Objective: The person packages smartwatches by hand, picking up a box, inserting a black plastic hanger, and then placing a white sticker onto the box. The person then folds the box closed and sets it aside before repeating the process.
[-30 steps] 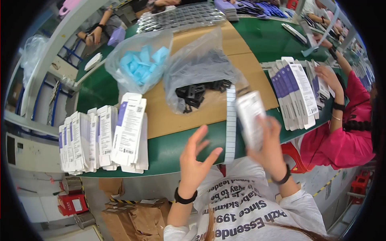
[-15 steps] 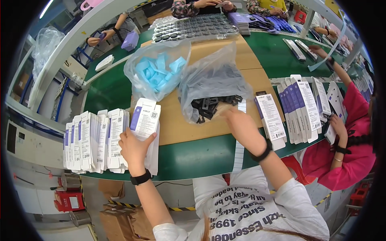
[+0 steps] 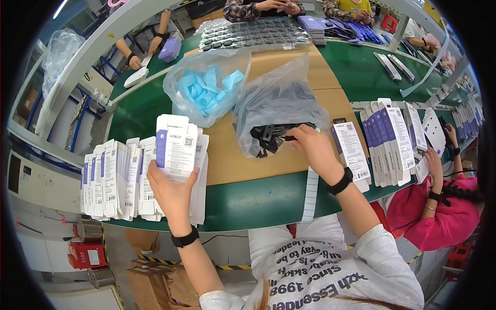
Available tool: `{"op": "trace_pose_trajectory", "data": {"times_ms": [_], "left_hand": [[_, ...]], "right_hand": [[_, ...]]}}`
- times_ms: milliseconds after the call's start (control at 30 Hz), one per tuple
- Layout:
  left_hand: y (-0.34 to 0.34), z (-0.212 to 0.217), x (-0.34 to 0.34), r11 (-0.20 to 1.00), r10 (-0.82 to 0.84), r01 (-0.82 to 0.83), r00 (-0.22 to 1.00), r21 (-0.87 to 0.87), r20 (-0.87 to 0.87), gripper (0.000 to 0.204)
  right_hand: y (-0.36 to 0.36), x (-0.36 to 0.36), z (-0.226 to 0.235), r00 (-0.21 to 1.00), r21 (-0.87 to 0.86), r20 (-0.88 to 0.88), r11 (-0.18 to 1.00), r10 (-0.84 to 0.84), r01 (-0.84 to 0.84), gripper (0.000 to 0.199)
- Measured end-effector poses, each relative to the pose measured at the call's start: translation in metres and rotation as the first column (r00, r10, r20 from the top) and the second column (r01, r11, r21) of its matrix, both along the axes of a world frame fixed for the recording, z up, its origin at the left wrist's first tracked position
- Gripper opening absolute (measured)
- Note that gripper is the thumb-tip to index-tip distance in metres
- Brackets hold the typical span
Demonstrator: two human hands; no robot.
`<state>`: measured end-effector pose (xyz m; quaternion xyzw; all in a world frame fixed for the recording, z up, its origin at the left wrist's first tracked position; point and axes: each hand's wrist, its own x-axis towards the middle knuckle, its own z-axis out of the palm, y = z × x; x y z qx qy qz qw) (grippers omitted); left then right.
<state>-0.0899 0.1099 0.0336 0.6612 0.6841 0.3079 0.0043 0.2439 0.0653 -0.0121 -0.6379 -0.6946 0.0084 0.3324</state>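
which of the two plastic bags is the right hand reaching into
The grey-looking bag of black parts, on the right. The right hand is at its open mouth; the other bag, left of it, holds light blue pieces and is untouched.

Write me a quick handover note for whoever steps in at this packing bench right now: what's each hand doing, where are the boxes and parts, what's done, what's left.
Left hand: grips a white flat box, upright, above the row of white boxes standing at the bench's left edge.
Right hand: reaching into the mouth of the clear bag of black plastic parts, fingers on one part.
Bag of blue parts lies behind, untouched.
More white boxes stand to the right, next to a seated co-worker in pink.
Done: box picked up.
Left: black part not yet out of the bag; whether the held box is filled cannot be told.
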Motion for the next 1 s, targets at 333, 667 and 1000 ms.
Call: {"op": "trace_pose_trajectory", "data": {"times_ms": [333, 667, 1000], "left_hand": [[-0.02, 0.014, 0.007, 0.973, 0.044, -0.068, 0.993, 0.222, 0.111, 0.102], [-0.117, -0.014, 0.082, 0.802, -0.555, 0.592, 0.787, -0.077, 0.268, 0.074], [-0.129, -0.01, 0.097, 0.693, -0.676, 0.701, 0.713, -0.17, 0.186, 0.068]], "right_hand": [[-0.054, -0.004, 0.051, 0.901, -0.065, -0.431, 0.993, 0.059, -0.096, 0.024], [-0.086, 0.011, 0.073, 0.467, -0.009, -0.877, 0.965, 0.117, -0.26, 0.017], [-0.086, 0.022, 0.053, 0.494, -0.392, -0.855, 0.82, -0.158, -0.416, 0.011]]}}
